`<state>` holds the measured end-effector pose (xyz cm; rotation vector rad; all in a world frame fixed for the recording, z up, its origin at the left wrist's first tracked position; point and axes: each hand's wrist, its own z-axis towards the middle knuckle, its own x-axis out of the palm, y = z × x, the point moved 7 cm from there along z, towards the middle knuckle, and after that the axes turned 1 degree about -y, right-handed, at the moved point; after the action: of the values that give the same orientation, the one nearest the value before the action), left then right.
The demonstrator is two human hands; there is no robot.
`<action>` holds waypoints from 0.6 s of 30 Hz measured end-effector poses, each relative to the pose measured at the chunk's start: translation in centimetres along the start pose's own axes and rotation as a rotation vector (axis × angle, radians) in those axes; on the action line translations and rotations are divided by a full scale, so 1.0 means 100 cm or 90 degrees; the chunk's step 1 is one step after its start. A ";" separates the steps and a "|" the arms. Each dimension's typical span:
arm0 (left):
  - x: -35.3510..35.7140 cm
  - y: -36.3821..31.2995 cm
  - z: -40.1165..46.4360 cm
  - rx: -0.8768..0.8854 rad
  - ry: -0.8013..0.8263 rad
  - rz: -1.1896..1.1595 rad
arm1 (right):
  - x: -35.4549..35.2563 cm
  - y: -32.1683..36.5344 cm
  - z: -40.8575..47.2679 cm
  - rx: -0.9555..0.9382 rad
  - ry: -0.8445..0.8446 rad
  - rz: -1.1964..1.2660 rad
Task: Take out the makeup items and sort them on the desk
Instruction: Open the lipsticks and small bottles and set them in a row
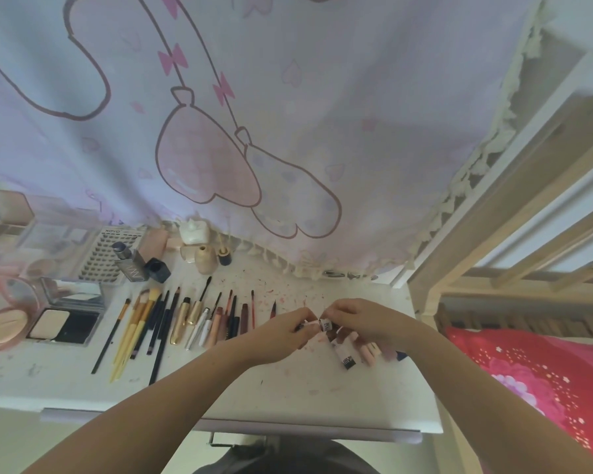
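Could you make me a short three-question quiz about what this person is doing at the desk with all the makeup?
1. True or false: both hands are on one small tube.
2. Where do the yellow-handled brushes lie relative to the hands? A) the person's left B) the person's right C) under the hands
3. What lies open at the desk's left end?

Key:
1. True: the left hand and right hand both pinch the small tube with a white label.
2. A.
3. Powder compacts: a round pink compact and a rectangular compact, lids raised.
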<state>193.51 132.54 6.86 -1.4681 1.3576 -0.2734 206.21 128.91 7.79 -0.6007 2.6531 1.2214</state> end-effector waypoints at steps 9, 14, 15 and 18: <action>-0.005 0.002 -0.003 0.009 -0.007 -0.002 | 0.002 0.005 -0.001 -0.001 0.004 0.027; -0.005 0.001 -0.002 0.014 0.004 0.016 | 0.004 0.007 0.001 -0.005 0.013 -0.024; -0.005 0.002 -0.002 0.012 0.004 0.011 | 0.004 0.008 0.001 -0.019 0.017 -0.008; -0.007 0.005 -0.002 0.002 0.004 -0.007 | 0.004 0.006 0.002 -0.006 0.020 0.083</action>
<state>192.87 133.13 6.89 -1.4737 1.3545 -0.2873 205.62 129.31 8.00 -0.4580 2.7529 1.2695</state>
